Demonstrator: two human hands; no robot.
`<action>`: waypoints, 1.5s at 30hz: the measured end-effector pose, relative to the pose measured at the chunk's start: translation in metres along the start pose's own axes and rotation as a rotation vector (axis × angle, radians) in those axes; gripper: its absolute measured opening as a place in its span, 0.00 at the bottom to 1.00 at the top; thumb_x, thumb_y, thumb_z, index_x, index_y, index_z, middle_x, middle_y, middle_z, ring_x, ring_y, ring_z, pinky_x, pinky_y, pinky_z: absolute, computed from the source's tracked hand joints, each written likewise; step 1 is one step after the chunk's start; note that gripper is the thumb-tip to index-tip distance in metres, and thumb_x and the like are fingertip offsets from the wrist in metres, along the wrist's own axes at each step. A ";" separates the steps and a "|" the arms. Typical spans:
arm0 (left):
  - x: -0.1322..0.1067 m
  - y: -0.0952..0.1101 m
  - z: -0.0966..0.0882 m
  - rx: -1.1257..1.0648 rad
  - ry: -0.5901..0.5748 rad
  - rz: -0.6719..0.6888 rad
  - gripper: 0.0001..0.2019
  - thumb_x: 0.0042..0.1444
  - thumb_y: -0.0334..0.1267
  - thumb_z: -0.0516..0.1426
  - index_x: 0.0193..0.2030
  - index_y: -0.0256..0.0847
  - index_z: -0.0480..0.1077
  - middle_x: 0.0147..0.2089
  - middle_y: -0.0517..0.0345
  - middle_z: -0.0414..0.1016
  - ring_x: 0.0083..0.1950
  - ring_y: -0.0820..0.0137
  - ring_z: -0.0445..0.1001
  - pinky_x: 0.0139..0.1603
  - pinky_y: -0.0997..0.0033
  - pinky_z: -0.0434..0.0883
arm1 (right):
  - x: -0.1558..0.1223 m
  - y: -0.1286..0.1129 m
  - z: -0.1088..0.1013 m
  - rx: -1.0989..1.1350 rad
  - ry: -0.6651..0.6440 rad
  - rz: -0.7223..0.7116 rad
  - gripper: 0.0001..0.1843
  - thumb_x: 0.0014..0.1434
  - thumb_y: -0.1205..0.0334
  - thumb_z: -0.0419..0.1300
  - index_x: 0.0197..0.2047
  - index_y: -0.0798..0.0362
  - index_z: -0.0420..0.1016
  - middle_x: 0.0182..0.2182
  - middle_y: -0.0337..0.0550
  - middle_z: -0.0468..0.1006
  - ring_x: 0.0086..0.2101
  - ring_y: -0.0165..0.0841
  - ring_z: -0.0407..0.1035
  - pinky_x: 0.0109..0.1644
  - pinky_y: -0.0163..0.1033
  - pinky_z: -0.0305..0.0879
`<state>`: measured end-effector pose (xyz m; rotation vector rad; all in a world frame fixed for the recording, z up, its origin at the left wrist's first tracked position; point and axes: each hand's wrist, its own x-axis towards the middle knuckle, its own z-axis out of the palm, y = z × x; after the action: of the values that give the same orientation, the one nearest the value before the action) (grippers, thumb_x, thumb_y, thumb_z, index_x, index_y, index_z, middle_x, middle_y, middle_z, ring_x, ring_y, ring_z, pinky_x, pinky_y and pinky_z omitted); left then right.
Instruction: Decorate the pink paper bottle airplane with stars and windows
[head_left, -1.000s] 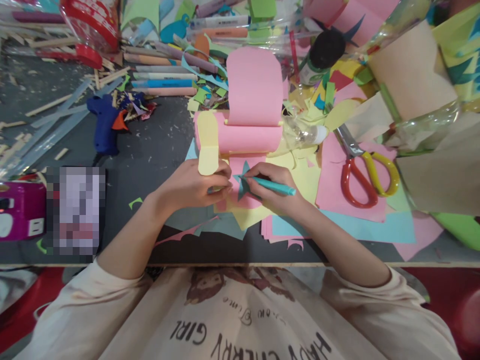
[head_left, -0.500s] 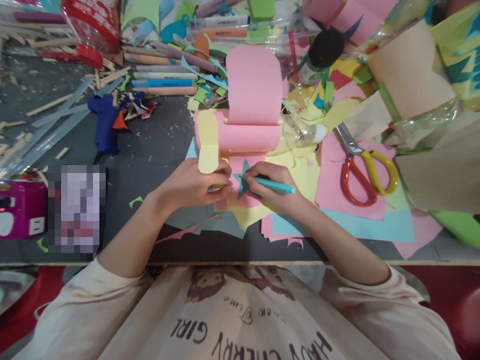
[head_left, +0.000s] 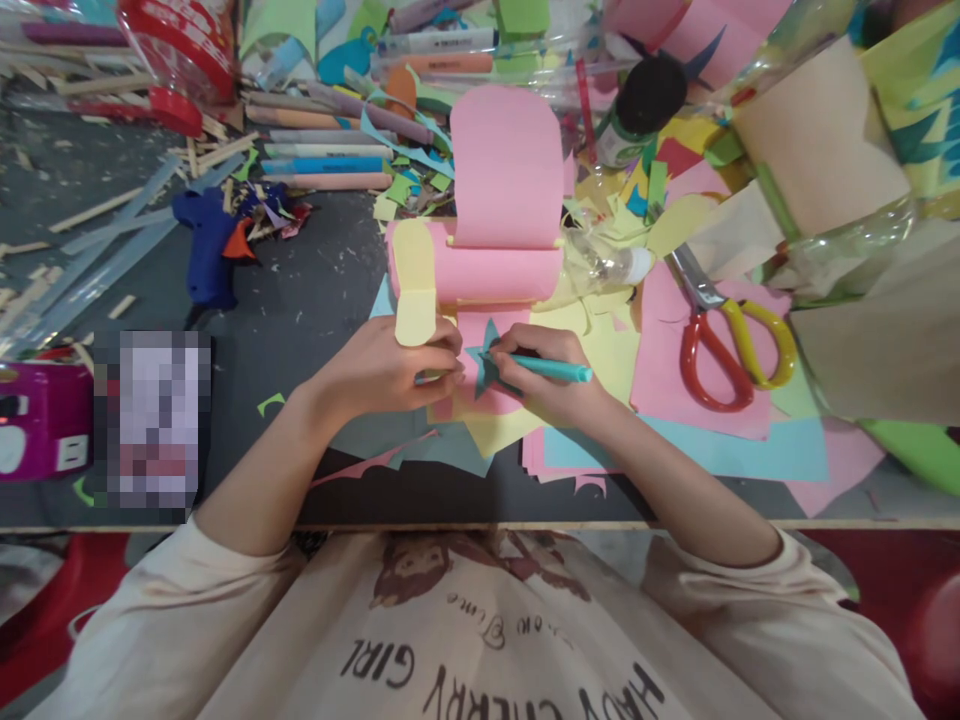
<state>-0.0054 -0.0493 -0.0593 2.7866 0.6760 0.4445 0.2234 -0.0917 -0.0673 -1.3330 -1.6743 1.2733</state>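
My right hand is closed round a teal marker, its tip at a dark teal star. The star lies on the pink lower part of a paper craft. My left hand is curled against the left side of that part, gripping something small and pale that its fingers mostly hide. A yellow paper strip with a rounded top hangs over the back of this hand. Above both hands, the craft has a rolled pink tube and an upright pink panel with rounded corners.
Scissors with red and yellow handles lie on paper at right. A blue glue gun is at left, near a blurred-out rectangle and a purple box. Markers, paper scraps and a red-labelled bottle fill the back.
Both hands stay in nearly the same place, the marker tip still at the star. The whole view has shifted very slightly.
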 end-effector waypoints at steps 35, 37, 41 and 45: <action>-0.003 -0.004 0.004 -0.052 -0.026 -0.002 0.13 0.70 0.38 0.53 0.37 0.41 0.79 0.43 0.56 0.82 0.44 0.68 0.80 0.41 0.69 0.71 | 0.010 0.014 -0.022 0.295 0.254 0.029 0.19 0.58 0.43 0.64 0.25 0.47 0.71 0.18 0.33 0.69 0.18 0.28 0.62 0.24 0.37 0.66; -0.003 -0.004 0.005 -0.056 -0.028 -0.001 0.14 0.70 0.38 0.53 0.37 0.41 0.79 0.43 0.55 0.82 0.44 0.67 0.80 0.41 0.69 0.72 | 0.009 0.015 -0.019 0.241 0.208 0.014 0.13 0.55 0.50 0.67 0.28 0.48 0.73 0.23 0.35 0.76 0.24 0.29 0.69 0.29 0.37 0.70; -0.003 -0.006 0.007 -0.064 -0.040 -0.006 0.16 0.70 0.40 0.51 0.37 0.43 0.79 0.44 0.54 0.82 0.44 0.67 0.80 0.41 0.68 0.71 | 0.005 0.012 -0.013 0.077 0.158 0.001 0.04 0.55 0.60 0.62 0.30 0.50 0.76 0.24 0.37 0.78 0.26 0.30 0.70 0.31 0.37 0.66; -0.002 -0.004 0.005 -0.090 -0.065 -0.034 0.15 0.70 0.40 0.51 0.38 0.44 0.79 0.44 0.56 0.83 0.43 0.66 0.80 0.42 0.66 0.72 | 0.004 0.007 -0.012 0.015 0.078 0.003 0.08 0.55 0.62 0.59 0.25 0.51 0.74 0.21 0.37 0.76 0.23 0.29 0.66 0.28 0.36 0.62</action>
<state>-0.0071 -0.0475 -0.0658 2.6880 0.6710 0.3665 0.2353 -0.0844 -0.0700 -1.3596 -1.6064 1.2183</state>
